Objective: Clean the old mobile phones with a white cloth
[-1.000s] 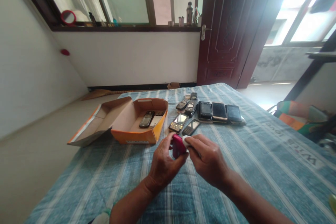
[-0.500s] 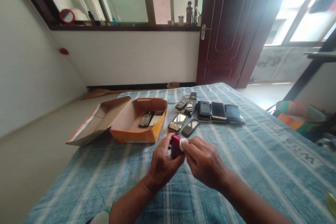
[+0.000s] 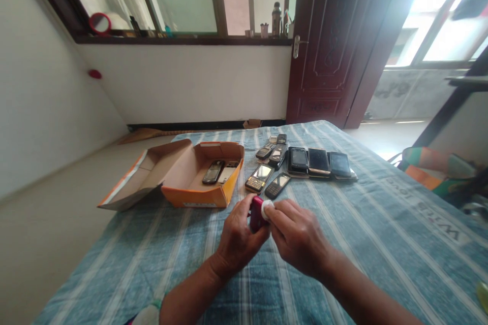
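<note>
My left hand (image 3: 242, 236) is closed around a small dark-red mobile phone (image 3: 256, 212), held tilted above the striped cloth. Pinched in the fingers of my right hand (image 3: 297, 233) is a small white wipe (image 3: 267, 207), pressed against the phone's right side. Just beyond my hands lie a gold-and-black keypad phone (image 3: 259, 177) and a dark keypad phone (image 3: 278, 185). Part of the red phone is hidden behind my fingers.
An orange cardboard box (image 3: 198, 199), its lid (image 3: 143, 177) folded open to the left, holds a black phone (image 3: 213, 171) and a white-backed one (image 3: 227, 172). Stacked touchscreen phones (image 3: 318, 161) sit right of several keypad phones. A blue striped cloth (image 3: 366, 244) covers the surface.
The view has shifted very slightly. Both hands keep hold of the phone and the wipe, with the phone turned a little more edge-on.
</note>
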Demonstrator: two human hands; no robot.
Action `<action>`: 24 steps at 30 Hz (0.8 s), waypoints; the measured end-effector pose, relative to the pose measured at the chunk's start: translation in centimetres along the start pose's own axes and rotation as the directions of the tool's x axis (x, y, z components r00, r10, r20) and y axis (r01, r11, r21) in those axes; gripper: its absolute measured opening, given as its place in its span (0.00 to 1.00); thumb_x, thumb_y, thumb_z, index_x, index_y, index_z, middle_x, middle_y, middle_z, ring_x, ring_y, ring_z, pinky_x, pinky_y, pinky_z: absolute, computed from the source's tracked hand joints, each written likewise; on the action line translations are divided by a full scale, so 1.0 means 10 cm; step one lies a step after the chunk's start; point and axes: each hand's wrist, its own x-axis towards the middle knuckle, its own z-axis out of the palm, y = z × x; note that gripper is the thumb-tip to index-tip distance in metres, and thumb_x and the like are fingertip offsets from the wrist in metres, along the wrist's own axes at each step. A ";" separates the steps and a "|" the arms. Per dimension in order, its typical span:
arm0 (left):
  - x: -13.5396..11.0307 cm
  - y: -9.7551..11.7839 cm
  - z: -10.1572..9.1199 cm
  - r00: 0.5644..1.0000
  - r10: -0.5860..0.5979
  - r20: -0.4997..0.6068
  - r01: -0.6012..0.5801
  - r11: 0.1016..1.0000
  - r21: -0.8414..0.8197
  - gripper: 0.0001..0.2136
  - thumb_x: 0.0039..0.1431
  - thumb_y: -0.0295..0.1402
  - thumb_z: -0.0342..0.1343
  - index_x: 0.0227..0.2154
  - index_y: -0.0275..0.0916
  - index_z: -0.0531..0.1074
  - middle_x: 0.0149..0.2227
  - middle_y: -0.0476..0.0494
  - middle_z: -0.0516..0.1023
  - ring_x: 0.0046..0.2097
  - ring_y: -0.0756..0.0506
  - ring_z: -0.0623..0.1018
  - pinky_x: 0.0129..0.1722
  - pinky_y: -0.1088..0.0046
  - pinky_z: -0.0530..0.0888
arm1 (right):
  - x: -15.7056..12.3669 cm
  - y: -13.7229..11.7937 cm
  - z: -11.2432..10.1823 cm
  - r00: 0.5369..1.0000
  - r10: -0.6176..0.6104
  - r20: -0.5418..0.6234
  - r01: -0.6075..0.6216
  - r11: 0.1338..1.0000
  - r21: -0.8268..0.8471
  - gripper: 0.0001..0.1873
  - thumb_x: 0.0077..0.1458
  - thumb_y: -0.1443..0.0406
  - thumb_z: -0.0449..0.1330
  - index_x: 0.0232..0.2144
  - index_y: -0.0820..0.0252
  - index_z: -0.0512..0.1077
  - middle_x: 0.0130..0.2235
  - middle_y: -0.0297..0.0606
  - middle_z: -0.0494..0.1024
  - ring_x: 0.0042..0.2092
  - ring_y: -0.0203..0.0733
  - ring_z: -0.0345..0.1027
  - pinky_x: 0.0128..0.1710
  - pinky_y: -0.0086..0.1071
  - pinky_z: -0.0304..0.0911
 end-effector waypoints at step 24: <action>0.02 0.00 -0.02 0.999 -0.052 -0.013 0.052 0.999 -0.003 0.19 0.50 0.35 0.57 0.46 0.38 0.68 0.37 0.42 0.79 0.34 0.45 0.79 0.35 0.69 0.78 | 0.01 0.01 0.00 1.000 -0.024 -0.013 0.024 1.000 0.003 0.12 0.60 0.74 0.48 0.37 0.63 0.72 0.30 0.41 0.72 0.32 0.41 0.63 0.31 0.33 0.60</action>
